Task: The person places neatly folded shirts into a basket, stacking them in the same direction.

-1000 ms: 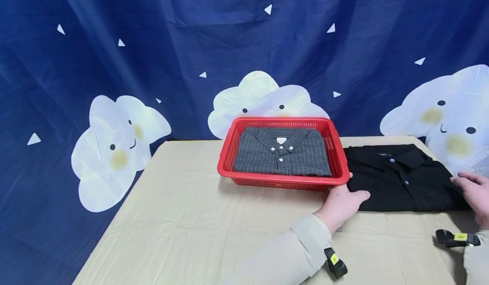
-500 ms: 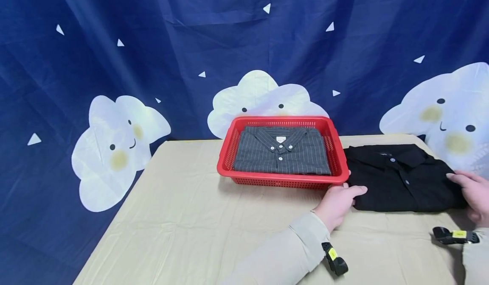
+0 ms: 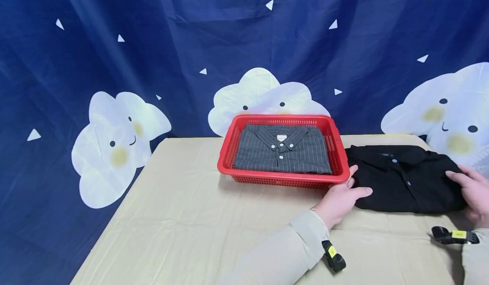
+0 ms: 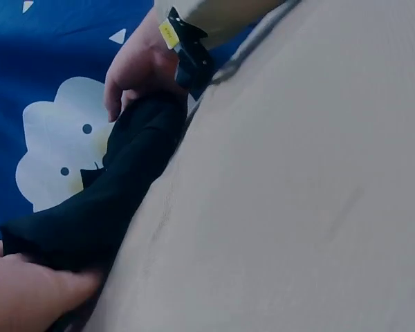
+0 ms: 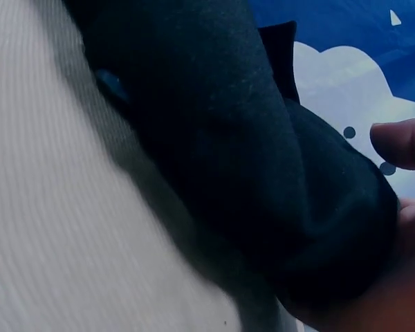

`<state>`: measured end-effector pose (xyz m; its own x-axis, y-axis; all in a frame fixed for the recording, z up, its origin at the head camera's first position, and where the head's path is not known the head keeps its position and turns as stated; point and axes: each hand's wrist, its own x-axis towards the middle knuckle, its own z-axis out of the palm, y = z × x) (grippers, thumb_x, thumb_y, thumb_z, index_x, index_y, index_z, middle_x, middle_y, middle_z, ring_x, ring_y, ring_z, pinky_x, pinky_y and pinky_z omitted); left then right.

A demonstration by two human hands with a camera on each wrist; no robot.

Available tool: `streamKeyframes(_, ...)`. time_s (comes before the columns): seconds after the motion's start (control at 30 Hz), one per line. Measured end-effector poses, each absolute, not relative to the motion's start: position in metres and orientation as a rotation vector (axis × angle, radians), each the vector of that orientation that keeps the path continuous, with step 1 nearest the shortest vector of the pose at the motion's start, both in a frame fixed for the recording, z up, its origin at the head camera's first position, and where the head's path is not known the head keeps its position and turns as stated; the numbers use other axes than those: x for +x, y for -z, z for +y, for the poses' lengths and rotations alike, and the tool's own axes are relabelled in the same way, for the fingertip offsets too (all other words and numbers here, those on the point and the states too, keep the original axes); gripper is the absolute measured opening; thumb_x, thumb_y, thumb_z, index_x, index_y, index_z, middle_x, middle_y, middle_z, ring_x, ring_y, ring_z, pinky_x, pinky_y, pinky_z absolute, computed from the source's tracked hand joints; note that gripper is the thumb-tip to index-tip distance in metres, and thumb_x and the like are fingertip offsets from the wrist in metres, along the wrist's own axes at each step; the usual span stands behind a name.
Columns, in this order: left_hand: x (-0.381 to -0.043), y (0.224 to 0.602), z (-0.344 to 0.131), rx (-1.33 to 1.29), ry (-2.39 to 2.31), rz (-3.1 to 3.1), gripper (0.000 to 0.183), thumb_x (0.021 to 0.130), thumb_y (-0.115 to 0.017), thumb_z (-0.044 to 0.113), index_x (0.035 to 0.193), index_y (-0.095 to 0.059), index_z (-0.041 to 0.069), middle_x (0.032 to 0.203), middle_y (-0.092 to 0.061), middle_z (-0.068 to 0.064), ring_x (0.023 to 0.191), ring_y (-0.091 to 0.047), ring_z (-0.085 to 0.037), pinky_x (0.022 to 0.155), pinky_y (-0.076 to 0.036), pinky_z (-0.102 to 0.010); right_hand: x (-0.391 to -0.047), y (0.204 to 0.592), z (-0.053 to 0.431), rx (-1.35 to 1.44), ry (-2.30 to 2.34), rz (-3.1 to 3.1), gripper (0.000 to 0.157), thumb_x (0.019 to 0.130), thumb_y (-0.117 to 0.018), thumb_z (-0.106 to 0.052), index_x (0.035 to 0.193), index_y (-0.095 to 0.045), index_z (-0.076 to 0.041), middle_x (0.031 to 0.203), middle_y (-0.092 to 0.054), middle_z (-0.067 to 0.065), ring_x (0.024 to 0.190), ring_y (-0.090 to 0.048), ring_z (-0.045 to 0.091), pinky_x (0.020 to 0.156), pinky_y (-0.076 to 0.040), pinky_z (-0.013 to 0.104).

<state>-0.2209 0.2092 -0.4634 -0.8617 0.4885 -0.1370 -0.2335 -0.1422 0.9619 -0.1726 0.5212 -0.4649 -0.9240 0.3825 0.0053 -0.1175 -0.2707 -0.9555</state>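
A folded black shirt (image 3: 405,185), collar at its far edge and buttons down the front, lies between my two hands at the right of the table. My left hand (image 3: 338,200) holds its left side, thumb on top and the other fingers partly hidden beneath. At the opposite side my right hand (image 3: 473,194) grips the edge, its thumb over the cloth. In the left wrist view the shirt (image 4: 100,207) stretches from hand to hand. The right wrist view shows its near edge curving, with a shadow below; the shirt (image 5: 214,159) partly hides the fingers there.
A red plastic basket (image 3: 282,178) stands just left of the black shirt, close to my left hand. Inside it lies a folded dark pinstriped shirt (image 3: 282,155). A beige cloth covers the table (image 3: 183,208); behind hangs a blue curtain (image 3: 214,30) with clouds.
My right hand has moved slightly left onto the shirt's right edge, and my left hand has taken hold of its left side. The black shirt's sides have bunched and curved slightly.
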Motion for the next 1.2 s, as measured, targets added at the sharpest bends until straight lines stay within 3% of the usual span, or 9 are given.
streamKeyframes(0.17, -0.225, 0.469, 0.208, 0.258, -2.171, 1.362, 0.068, 0.092, -0.067, 0.002, 0.149, -0.049, 0.035, 0.158, -0.032, 0.007, 0.148, -0.028, -0.022, 0.113, -0.034, -0.057, -0.176, 0.465, 0.521, -0.302, -2.243, -1.708, 0.031, 0.101, -0.055, 0.000, 0.105, -0.069, -0.028, 0.086, -0.068, -0.014, 0.066, -0.067, 0.004, 0.051, -0.054, 0.020)
streamKeyframes(0.23, -0.227, 0.472, 0.209, 0.264, -2.198, 1.291, 0.070, 0.092, -0.065, -0.001, 0.150, -0.047, 0.035, 0.159, -0.029, 0.004, 0.147, -0.026, -0.023, 0.113, -0.030, -0.062, -0.177, 0.467, 0.521, -0.337, -2.195, -1.770, 0.040, 0.102, -0.056, -0.004, 0.127, -0.062, -0.033, 0.114, -0.066, -0.016, 0.069, -0.064, -0.004, 0.053, -0.052, 0.016)
streamKeyframes(0.33, -0.229, 0.475, 0.210, 0.274, -2.194, 1.319, 0.069, 0.093, -0.065, 0.001, 0.152, -0.046, 0.032, 0.157, -0.031, 0.006, 0.144, -0.028, -0.020, 0.113, -0.030, -0.061, -0.179, 0.471, 0.521, -0.342, -2.193, -1.775, 0.065, 0.103, -0.054, -0.005, 0.156, -0.035, -0.037, 0.150, -0.039, -0.017, 0.077, -0.061, -0.011, 0.059, -0.051, 0.012)
streamKeyframes(0.43, -0.231, 0.478, 0.212, 0.264, -2.196, 1.362, 0.066, 0.093, -0.064, 0.002, 0.152, -0.048, 0.026, 0.154, -0.036, 0.010, 0.145, -0.027, -0.018, 0.117, -0.027, -0.054, -0.180, 0.474, 0.520, -0.284, -2.205, -1.753, 0.074, 0.104, -0.049, -0.001, 0.162, -0.020, -0.035, 0.161, -0.012, -0.022, 0.084, -0.058, -0.015, 0.065, -0.051, 0.009)
streamKeyframes(0.53, -0.232, 0.478, 0.215, 0.262, -2.220, 1.354, 0.066, 0.092, -0.062, -0.003, 0.153, -0.046, 0.019, 0.155, -0.038, 0.009, 0.149, -0.023, -0.021, 0.121, -0.020, -0.050, -0.180, 0.472, 0.520, -0.180, -2.214, -1.709, 0.067, 0.103, -0.045, 0.005, 0.156, -0.039, -0.034, 0.155, -0.035, -0.017, 0.087, -0.061, -0.012, 0.065, -0.052, 0.011)
streamKeyframes(0.63, -0.233, 0.477, 0.215, 0.262, -2.229, 1.332, 0.066, 0.093, -0.061, -0.005, 0.154, -0.045, 0.017, 0.155, -0.039, 0.009, 0.150, -0.022, -0.022, 0.122, -0.017, -0.049, -0.179, 0.468, 0.521, -0.039, -2.300, -1.599, 0.059, 0.102, -0.038, 0.012, 0.141, -0.063, -0.025, 0.125, -0.063, -0.016, 0.086, -0.068, -0.001, 0.063, -0.056, 0.017)
streamKeyframes(0.7, -0.233, 0.476, 0.215, 0.285, -2.211, 1.344, 0.066, 0.094, -0.060, -0.004, 0.154, -0.044, 0.018, 0.155, -0.040, 0.010, 0.149, -0.023, -0.019, 0.122, -0.019, -0.046, -0.179, 0.464, 0.522, 0.038, -2.367, -1.516, 0.057, 0.101, -0.034, 0.014, 0.130, -0.071, -0.019, 0.109, -0.070, -0.013, 0.085, -0.071, 0.006, 0.062, -0.058, 0.021)
streamKeyframes(0.97, -0.233, 0.471, 0.207, 0.497, -2.050, 1.525, 0.068, 0.097, -0.060, 0.006, 0.158, -0.038, 0.027, 0.153, -0.036, 0.027, 0.145, -0.020, 0.001, 0.114, -0.027, -0.020, -0.181, 0.449, 0.517, 0.222, -2.414, -1.353, 0.059, 0.099, -0.024, 0.019, 0.124, -0.072, -0.002, 0.112, -0.073, 0.002, 0.089, -0.074, 0.016, 0.068, -0.059, 0.025)
streamKeyframes(1.2, -0.229, 0.468, 0.200, 0.654, -1.897, 1.690, 0.066, 0.099, -0.063, 0.014, 0.156, -0.038, 0.037, 0.154, -0.031, 0.029, 0.144, -0.027, 0.000, 0.111, -0.032, -0.019, -0.181, 0.436, 0.509, 0.317, -2.372, -1.344, 0.061, 0.097, -0.019, 0.021, 0.129, -0.067, 0.002, 0.117, -0.072, 0.007, 0.093, -0.074, 0.017, 0.071, -0.059, 0.024)
